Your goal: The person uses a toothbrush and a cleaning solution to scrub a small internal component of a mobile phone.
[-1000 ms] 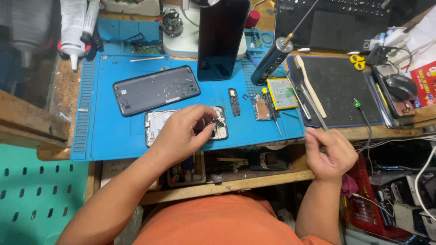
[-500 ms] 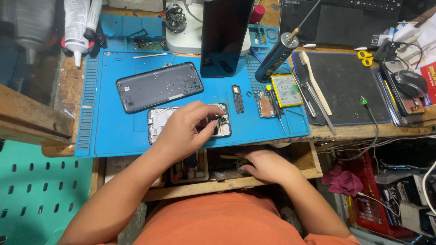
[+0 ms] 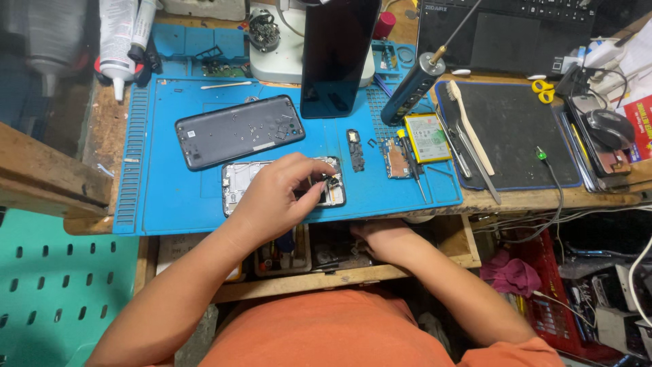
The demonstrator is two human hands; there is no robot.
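An opened phone frame (image 3: 238, 180) lies near the front of the blue work mat (image 3: 170, 197). My left hand (image 3: 278, 197) rests on it, fingertips pinched at a small dark part at the frame's right end (image 3: 331, 182). My right hand (image 3: 384, 238) is below the mat's front edge, reaching into an open wooden drawer (image 3: 326, 275) of small tools; its fingers are hidden. A black back cover (image 3: 238, 132) lies just behind the frame. Two small circuit boards, one dark (image 3: 354, 149) and one brown (image 3: 394, 158), and a flat battery (image 3: 426, 137) sit to the right.
A dark screen panel (image 3: 336, 54) stands upright at the back. A cylindrical electric screwdriver (image 3: 411, 88) lies at the edge of a black mat (image 3: 516, 129) that holds a brush (image 3: 468, 122). Yellow scissors (image 3: 542, 87) and a mouse (image 3: 609, 128) are far right. A green perforated panel (image 3: 47, 292) is lower left.
My right hand has moved from the bench's right front edge down and left into the drawer under the mat. My left hand has stayed on the phone frame.
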